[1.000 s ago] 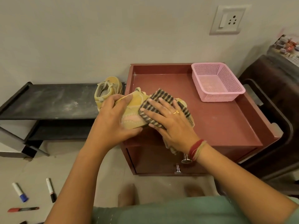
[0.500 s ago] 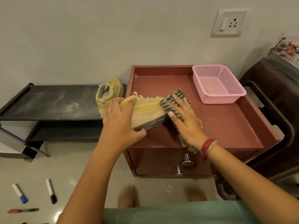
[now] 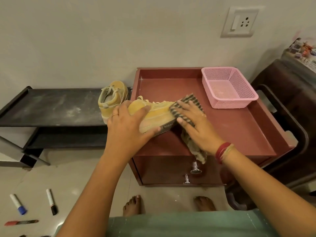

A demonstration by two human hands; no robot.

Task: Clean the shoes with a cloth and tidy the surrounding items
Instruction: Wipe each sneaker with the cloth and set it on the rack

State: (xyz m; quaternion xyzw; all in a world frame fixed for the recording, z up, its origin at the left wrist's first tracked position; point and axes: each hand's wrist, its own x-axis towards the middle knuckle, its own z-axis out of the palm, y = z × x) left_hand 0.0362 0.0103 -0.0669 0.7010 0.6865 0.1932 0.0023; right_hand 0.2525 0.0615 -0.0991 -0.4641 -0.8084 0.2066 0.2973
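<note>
So, quick rundown of the shoe cleaning. The left hand [image 3: 127, 127] is wrapped around the heel end of a yellow sneaker [image 3: 159, 112], fingers curled over the top and thumb hooked under by the sole. The sneaker is tipped on its side at the front left corner of the maroon cabinet [image 3: 230, 130], with its dark sole edge facing the camera.

The right hand [image 3: 196, 124] has its fingers pretty much flat and spread, pressing a striped cloth [image 3: 190, 98] against the toe end of that sneaker. The rest of the cloth trails under the palm and hangs off the front edge, just above the drawer knobs [image 3: 195, 168].

The second yellow sneaker [image 3: 111, 101] sits upright on the dusty black shoe rack [image 3: 51, 106], right next to the cabinet's left side. A pink mesh basket [image 3: 229, 88] sits in the back right corner of the cabinet top.

Down on the floor to the left there's a blue-capped marker [image 3: 18, 204], a black-capped marker [image 3: 51, 201] and a red marker [image 3: 20, 222], all lying loose and well apart from the shoes.
</note>
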